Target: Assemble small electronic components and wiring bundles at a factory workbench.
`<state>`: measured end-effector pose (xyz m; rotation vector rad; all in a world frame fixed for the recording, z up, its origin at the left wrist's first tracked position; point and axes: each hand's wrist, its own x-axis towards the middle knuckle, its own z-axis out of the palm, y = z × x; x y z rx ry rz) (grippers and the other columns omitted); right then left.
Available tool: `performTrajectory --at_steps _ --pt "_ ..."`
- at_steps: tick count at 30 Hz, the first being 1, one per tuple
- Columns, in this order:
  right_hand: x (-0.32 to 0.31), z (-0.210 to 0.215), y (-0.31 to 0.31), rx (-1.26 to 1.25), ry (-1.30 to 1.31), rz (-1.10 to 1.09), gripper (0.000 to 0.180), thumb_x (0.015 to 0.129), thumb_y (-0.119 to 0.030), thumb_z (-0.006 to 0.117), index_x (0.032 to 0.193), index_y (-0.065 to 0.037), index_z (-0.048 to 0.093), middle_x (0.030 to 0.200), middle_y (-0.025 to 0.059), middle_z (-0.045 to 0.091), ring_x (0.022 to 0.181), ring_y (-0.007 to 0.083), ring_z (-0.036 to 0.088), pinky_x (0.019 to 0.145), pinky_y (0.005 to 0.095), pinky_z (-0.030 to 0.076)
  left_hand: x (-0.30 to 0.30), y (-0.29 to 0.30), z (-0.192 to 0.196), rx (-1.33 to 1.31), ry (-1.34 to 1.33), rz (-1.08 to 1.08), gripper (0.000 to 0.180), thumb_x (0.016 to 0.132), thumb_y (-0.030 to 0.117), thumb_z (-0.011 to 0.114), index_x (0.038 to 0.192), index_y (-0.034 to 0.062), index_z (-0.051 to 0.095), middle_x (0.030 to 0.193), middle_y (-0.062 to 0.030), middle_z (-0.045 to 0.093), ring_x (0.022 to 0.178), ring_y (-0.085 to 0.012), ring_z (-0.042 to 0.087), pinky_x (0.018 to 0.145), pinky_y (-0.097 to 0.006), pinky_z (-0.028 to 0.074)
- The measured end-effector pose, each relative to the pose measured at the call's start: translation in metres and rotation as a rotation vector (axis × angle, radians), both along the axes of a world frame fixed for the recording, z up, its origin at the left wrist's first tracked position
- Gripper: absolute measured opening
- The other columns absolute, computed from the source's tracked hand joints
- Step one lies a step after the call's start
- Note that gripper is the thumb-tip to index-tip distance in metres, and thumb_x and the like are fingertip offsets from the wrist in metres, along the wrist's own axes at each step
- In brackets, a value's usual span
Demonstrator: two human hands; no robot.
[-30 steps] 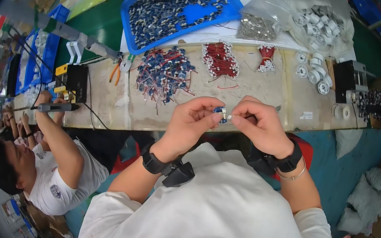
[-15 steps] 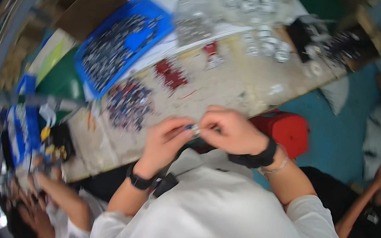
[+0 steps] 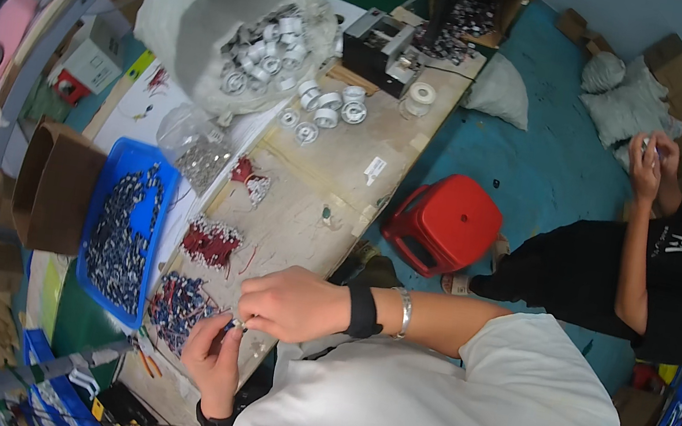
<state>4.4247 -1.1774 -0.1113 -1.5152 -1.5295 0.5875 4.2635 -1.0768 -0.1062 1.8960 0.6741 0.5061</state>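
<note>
My left hand (image 3: 213,364) pinches a small metallic-looking part (image 3: 238,324) between thumb and fingers; its exact kind is too small to tell. Fingertips of my right hand (image 3: 287,303) are closed at the same part from the other side, and what they grip is hidden. Both hands meet above the near edge of the worktable (image 3: 324,162). Just beyond them lies a loose heap of small blue, dark and silver parts (image 3: 181,309) with thin wires. Past that is a bundle of red wires with whitish ends (image 3: 211,242).
A blue tray (image 3: 170,186) of small parts stands at the left, beside a cardboard box (image 3: 60,186). Farther off are a sack of white spools (image 3: 177,18) and a black machine (image 3: 376,47). A red stool (image 3: 455,222) and another person (image 3: 619,257) are at right.
The view has swung, so the table and hands sit lower and farther left in it. The hands stay together around the small part. The other person's hands now show raised.
</note>
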Motion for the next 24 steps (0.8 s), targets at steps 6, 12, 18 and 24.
performTrajectory --at_steps 6,12,18,24 --pt "-0.006 -0.007 0.001 0.128 -0.044 0.061 0.014 0.073 -0.018 0.052 0.068 -0.006 0.049 0.071 0.0074 0.049 0.068 0.0260 0.053 0.056 0.0373 0.042 -0.003 -0.002 0.010 0.313 0.042 -0.108 0.015 0.074 0.001 0.058 0.087 -0.0050 0.056 0.077 -0.0069 0.051 0.066 -0.0109 0.047 0.058 -0.022 0.038" --pt "0.001 -0.004 -0.014 0.035 0.046 -0.019 0.012 0.069 -0.016 0.052 0.064 -0.005 0.055 0.070 0.0075 0.054 0.068 0.0261 0.054 0.057 0.0373 0.042 0.019 -0.015 0.029 0.168 0.136 -0.144 0.017 0.076 0.002 0.060 0.092 -0.0042 0.059 0.077 -0.0089 0.055 0.067 -0.0148 0.052 0.060 -0.025 0.044" --pt "0.010 -0.006 -0.024 0.099 0.124 -0.022 0.011 0.070 -0.016 0.054 0.068 -0.005 0.055 0.073 0.0070 0.053 0.068 0.0269 0.054 0.058 0.0380 0.042 0.024 -0.006 0.005 0.097 0.036 -0.149 0.014 0.074 0.000 0.057 0.087 -0.0049 0.056 0.074 -0.0042 0.049 0.064 -0.0083 0.044 0.056 -0.020 0.036" --pt "0.017 -0.003 -0.031 0.101 0.106 -0.106 0.007 0.073 -0.014 0.055 0.073 -0.007 0.053 0.073 0.0047 0.049 0.069 0.0237 0.053 0.056 0.0351 0.041 0.037 -0.009 0.013 0.173 0.001 -0.185 0.016 0.071 0.000 0.061 0.086 -0.0017 0.059 0.072 -0.0046 0.052 0.058 -0.0090 0.043 0.048 -0.020 0.032"
